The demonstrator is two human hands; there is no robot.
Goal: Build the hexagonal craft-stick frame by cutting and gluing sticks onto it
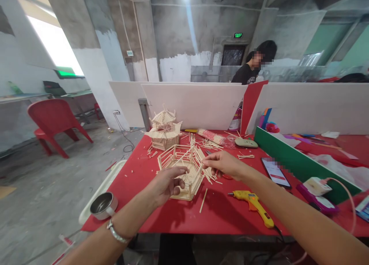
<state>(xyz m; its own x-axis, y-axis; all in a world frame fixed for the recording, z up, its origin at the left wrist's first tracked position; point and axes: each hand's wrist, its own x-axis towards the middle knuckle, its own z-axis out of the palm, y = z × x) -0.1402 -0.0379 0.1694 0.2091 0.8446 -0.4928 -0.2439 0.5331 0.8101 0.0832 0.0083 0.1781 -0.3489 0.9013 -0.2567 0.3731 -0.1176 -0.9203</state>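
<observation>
A metal mug (pixel 104 205) sits at the desk's (pixel 223 215) near left. The loosely curled left hand (pixel 168 183), its grip unclear, adjoins the central railed stick frame (pixel 193 174); the right hand (pixel 221 163) pinches at its right railing, hold uncertain.

The left arm (pixel 138 208) reaches over the near-left part of the counter (pixel 230 220), the left hand (pixel 165 183) turned inward with bent fingers (pixel 178 172). From the near edge's right side, the right arm (pixel 288 205) slants in, the right hand (pixel 221 164) palm-down, fingertips gathered toward the left hand.
</observation>
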